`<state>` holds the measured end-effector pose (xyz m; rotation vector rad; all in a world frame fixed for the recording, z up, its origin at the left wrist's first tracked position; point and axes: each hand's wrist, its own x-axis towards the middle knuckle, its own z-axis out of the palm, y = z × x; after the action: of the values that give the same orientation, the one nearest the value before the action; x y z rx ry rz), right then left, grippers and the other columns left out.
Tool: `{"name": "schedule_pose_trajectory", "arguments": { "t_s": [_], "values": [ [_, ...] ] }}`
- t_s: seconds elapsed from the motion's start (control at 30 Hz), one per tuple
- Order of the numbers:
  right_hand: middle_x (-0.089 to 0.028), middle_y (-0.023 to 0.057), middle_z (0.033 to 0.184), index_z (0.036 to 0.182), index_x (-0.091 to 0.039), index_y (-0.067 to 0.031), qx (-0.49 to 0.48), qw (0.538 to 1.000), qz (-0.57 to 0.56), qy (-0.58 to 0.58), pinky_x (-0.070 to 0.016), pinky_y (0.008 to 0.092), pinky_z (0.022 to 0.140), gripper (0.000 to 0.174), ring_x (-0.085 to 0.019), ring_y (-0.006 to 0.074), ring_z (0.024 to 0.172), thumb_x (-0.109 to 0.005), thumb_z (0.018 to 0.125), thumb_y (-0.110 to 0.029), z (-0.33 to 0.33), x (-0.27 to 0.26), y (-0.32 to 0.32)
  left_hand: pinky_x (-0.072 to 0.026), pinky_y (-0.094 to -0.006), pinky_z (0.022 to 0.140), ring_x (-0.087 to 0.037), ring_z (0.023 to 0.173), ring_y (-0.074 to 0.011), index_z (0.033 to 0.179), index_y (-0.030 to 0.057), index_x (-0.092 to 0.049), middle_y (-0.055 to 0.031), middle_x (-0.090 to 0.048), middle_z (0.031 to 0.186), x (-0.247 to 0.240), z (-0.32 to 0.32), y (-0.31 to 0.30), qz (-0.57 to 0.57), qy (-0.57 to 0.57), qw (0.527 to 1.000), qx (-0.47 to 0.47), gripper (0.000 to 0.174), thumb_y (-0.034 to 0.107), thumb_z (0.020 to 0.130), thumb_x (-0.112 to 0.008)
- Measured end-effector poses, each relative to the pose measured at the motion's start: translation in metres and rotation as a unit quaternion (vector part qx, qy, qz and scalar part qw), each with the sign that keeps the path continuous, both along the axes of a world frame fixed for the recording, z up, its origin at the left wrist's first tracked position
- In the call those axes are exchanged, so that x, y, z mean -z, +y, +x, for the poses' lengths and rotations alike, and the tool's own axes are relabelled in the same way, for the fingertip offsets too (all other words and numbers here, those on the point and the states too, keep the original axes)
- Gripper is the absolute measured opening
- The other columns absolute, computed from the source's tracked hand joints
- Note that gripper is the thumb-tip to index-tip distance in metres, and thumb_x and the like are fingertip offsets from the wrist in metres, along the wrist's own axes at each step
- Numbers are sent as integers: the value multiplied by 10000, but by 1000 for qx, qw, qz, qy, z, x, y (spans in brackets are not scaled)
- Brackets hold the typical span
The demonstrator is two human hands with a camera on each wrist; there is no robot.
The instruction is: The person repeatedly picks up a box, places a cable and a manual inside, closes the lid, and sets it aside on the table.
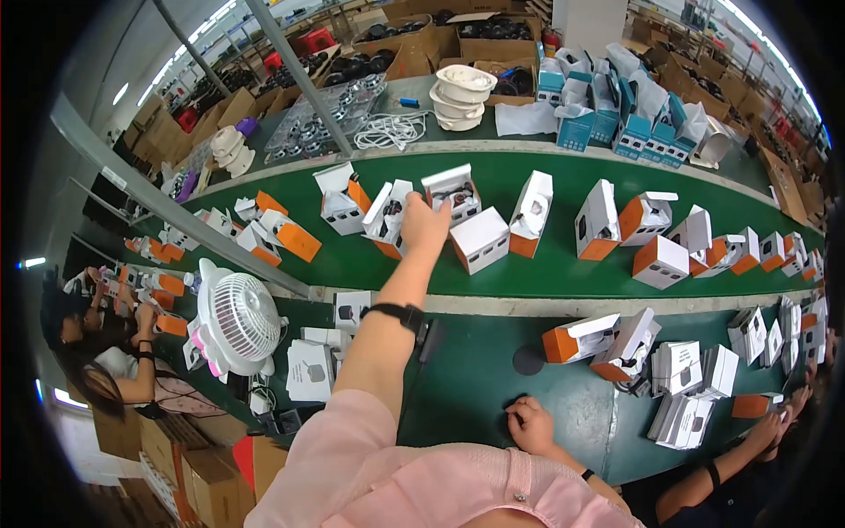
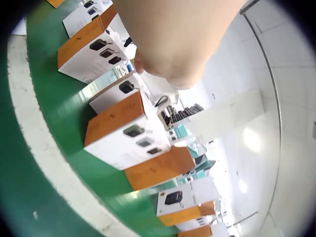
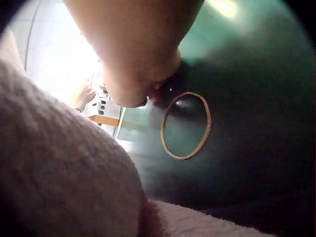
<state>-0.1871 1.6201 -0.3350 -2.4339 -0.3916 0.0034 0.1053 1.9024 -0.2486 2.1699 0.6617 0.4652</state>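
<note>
My left hand (image 1: pixel 425 224) reaches out over the far green strip, fingers right at the near left side of an open white-and-orange box (image 1: pixel 464 195) with dark contents. Another open box (image 1: pixel 381 211) stands just left of the hand, and a closed white box (image 1: pixel 480 240) to its right. In the left wrist view the hand (image 2: pixel 163 59) covers its own fingertips, so I cannot tell whether they grip a box. My right hand (image 1: pixel 531 425) rests low on the near tabletop, fingers curled on a small black object (image 1: pixel 511 411). The right wrist view shows a thin tan ring (image 3: pixel 209 123) beside that hand.
More open boxes (image 1: pixel 598 220) line the far strip. Nearer stand two open boxes (image 1: pixel 627 345) and stacked white booklets (image 1: pixel 682 421). A white fan (image 1: pixel 238 321) is at left. A pale ledge (image 1: pixel 510 305) divides the surfaces. Other people work at both sides.
</note>
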Motion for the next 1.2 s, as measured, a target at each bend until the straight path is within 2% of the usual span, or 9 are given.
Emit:
{"name": "schedule_pose_trajectory", "arguments": {
  "t_s": [0.17,0.5,0.6,0.73,0.87,1.03,1.07,1.1,1.2],
  "values": [
    [-621,60,859,784,-661,-88,21,999,-10,-31,-498,351,586,74,-623,257,676,-646,715,-64,9,6,7,-504,-496,732,-640,812,-413,816,-46,-650,-268,-649,839,61,35,6,81,19,996,40,398,258,912,-412],
    [-607,116,880,836,-647,-46,-13,999,28,-23,-505,352,618,115,-616,285,709,-618,729,-14,5,1,14,-481,-481,627,-620,641,-396,647,-17,-613,-215,-621,652,-22,-91,34,-15,-145,988,47,443,266,923,-413],
    [-599,139,879,865,-637,-14,-7,995,96,20,-495,324,615,131,-609,281,718,-593,752,36,-6,-29,29,-495,-346,504,-625,489,-218,682,-64,-616,-147,-625,556,-40,-169,52,-64,-103,984,133,480,304,936,-442],
    [-596,139,890,882,-625,-2,-89,986,138,15,-482,283,605,134,-602,263,725,-572,780,67,-4,-88,63,-507,-304,494,-627,530,-186,862,-73,-588,-129,-639,644,-2,-248,43,-231,57,959,152,379,273,950,-460],
    [-608,141,1004,959,-629,-24,-226,966,91,-89,-486,371,763,237,-596,311,895,-621,727,23,-2,-133,113,-522,-287,554,-638,633,-161,925,-49,-584,-106,-640,745,37,-299,36,-293,151,916,231,322,257,950,-488],
    [-585,160,1139,1024,-630,-28,-279,959,-33,-50,-431,419,894,310,-561,336,1033,-640,714,-27,-17,-128,139,-511,-254,606,-631,686,-155,998,-11,-619,-89,-652,856,-8,-329,85,-394,45,888,231,252,212,929,-525],
    [-576,166,1170,1045,-627,-26,-268,960,-62,-50,-421,422,914,327,-556,335,1056,-639,718,-36,-25,-126,137,-506,-274,601,-626,669,-162,1010,2,-631,-98,-651,839,-22,-333,100,-318,-74,926,187,229,193,912,-553],
    [-542,179,1226,1093,-601,-10,-262,962,-69,-29,-422,427,927,375,-544,348,1083,-631,720,-30,-30,-126,139,-517,-378,645,-644,699,-294,966,42,-650,-151,-664,838,-26,-329,125,-57,-52,995,59,196,200,879,-573],
    [-392,185,1391,1193,-545,-23,-219,970,-88,-54,-400,440,966,482,-474,416,1160,-646,723,-65,-42,-133,152,-505,-450,755,-638,893,-369,1155,101,-563,-168,-631,1084,-7,-316,201,167,195,966,-21,473,341,772,-701]
  ]
}}
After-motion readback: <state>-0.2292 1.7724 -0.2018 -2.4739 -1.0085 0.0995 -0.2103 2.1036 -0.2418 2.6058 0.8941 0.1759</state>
